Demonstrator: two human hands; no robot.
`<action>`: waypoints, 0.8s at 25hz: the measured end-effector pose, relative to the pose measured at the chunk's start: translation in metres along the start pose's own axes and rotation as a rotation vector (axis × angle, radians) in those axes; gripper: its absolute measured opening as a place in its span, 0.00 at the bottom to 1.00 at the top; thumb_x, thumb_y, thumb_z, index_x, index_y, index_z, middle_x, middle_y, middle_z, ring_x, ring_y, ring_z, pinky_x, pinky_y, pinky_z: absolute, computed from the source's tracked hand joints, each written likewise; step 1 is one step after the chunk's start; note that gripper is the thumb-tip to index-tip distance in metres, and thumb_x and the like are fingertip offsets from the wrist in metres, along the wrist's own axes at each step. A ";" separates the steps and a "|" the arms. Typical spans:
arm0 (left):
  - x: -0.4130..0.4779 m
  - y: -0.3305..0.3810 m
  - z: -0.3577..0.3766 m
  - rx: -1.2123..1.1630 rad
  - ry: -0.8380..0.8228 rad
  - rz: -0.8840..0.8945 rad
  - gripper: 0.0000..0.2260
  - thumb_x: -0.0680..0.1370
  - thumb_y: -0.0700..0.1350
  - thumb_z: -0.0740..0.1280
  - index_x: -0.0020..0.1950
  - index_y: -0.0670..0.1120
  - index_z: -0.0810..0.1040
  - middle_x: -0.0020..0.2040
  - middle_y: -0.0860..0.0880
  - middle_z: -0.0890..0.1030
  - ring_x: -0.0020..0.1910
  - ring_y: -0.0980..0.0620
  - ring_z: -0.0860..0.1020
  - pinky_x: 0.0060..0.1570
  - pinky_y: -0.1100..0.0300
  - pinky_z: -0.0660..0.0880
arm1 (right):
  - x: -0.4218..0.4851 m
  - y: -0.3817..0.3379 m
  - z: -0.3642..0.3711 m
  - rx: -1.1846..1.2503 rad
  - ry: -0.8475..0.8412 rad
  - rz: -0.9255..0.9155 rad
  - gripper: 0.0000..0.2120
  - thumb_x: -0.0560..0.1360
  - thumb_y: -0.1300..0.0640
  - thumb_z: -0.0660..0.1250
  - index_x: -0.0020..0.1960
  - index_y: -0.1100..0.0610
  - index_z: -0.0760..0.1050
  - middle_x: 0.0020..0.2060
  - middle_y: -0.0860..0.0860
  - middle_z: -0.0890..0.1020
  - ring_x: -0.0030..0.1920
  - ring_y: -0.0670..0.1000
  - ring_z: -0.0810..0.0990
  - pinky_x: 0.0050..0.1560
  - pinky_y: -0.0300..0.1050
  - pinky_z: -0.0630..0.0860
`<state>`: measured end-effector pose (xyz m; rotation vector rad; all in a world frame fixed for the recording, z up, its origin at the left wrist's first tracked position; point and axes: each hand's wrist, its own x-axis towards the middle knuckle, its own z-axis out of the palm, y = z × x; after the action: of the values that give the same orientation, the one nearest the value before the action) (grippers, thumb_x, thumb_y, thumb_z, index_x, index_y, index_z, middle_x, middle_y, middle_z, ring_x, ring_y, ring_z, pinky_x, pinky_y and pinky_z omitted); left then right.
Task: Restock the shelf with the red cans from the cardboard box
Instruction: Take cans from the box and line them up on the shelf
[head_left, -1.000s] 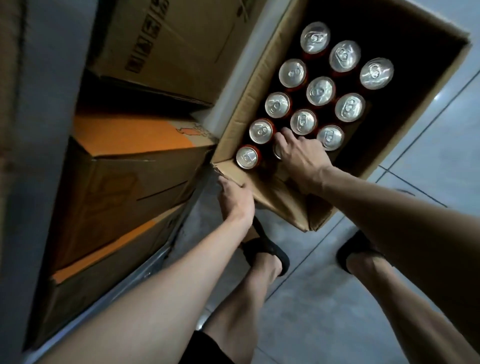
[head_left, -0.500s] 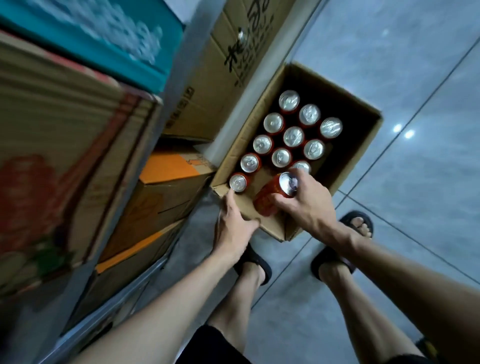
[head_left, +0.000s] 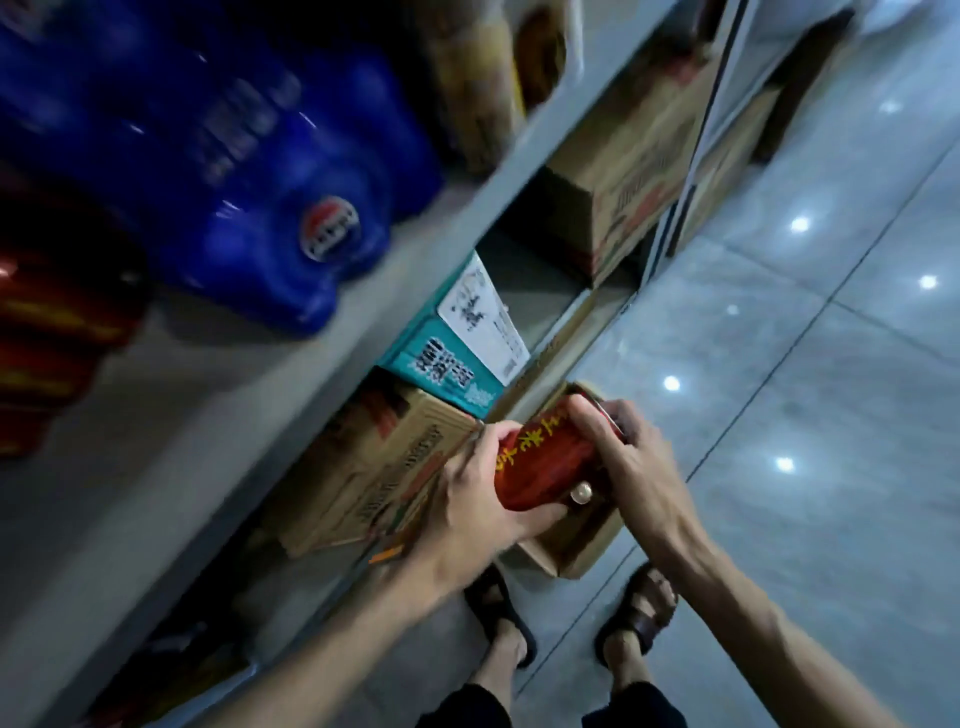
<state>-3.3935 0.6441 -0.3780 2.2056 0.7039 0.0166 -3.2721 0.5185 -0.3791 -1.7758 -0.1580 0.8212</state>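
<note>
A red can (head_left: 545, 462) with yellow lettering lies tilted between both my hands, above the floor. My left hand (head_left: 478, 493) wraps its lower body from the left. My right hand (head_left: 623, 457) grips its top end from the right. Below them the open cardboard box (head_left: 571, 551) stands on the floor, mostly hidden by my hands; one silver can top (head_left: 582, 492) shows inside. The grey shelf board (head_left: 249, 395) runs diagonally at the left, with red cans (head_left: 47, 332) on it at the far left.
A blue shrink-wrapped pack of bottles (head_left: 270, 171) sits on the shelf board. Beneath it are a teal carton (head_left: 447, 364) and brown cartons (head_left: 374, 467). More cartons (head_left: 623, 166) stand further along. My sandalled feet (head_left: 639, 613) are on the glossy tiled floor (head_left: 805, 415).
The view has swung up from the box to the shelf. The can has risen out of the box, and my left hand has left the box flap and taken hold of the can.
</note>
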 end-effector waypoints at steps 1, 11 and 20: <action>-0.006 0.019 -0.025 -0.012 0.017 0.014 0.31 0.61 0.61 0.78 0.60 0.59 0.70 0.47 0.64 0.78 0.47 0.67 0.77 0.47 0.80 0.69 | -0.015 -0.030 -0.002 0.025 -0.044 -0.007 0.29 0.65 0.26 0.62 0.44 0.51 0.77 0.34 0.41 0.81 0.34 0.40 0.77 0.34 0.34 0.71; -0.101 0.077 -0.254 -0.522 -0.409 -0.184 0.27 0.71 0.49 0.75 0.68 0.53 0.74 0.63 0.47 0.81 0.62 0.48 0.79 0.64 0.50 0.75 | -0.119 -0.221 0.062 -0.034 -0.566 -0.262 0.24 0.68 0.44 0.67 0.63 0.47 0.74 0.54 0.46 0.82 0.51 0.44 0.81 0.47 0.37 0.76; -0.120 0.023 -0.280 -0.397 0.211 -0.198 0.27 0.62 0.53 0.79 0.59 0.59 0.75 0.50 0.60 0.83 0.49 0.68 0.81 0.40 0.75 0.76 | -0.118 -0.243 0.181 -0.379 -0.421 -0.291 0.42 0.60 0.28 0.71 0.63 0.51 0.66 0.54 0.48 0.77 0.52 0.48 0.78 0.50 0.46 0.80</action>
<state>-3.5500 0.7683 -0.1462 1.7632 0.9445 0.2689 -3.3993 0.6942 -0.1373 -1.8427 -0.8777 0.9856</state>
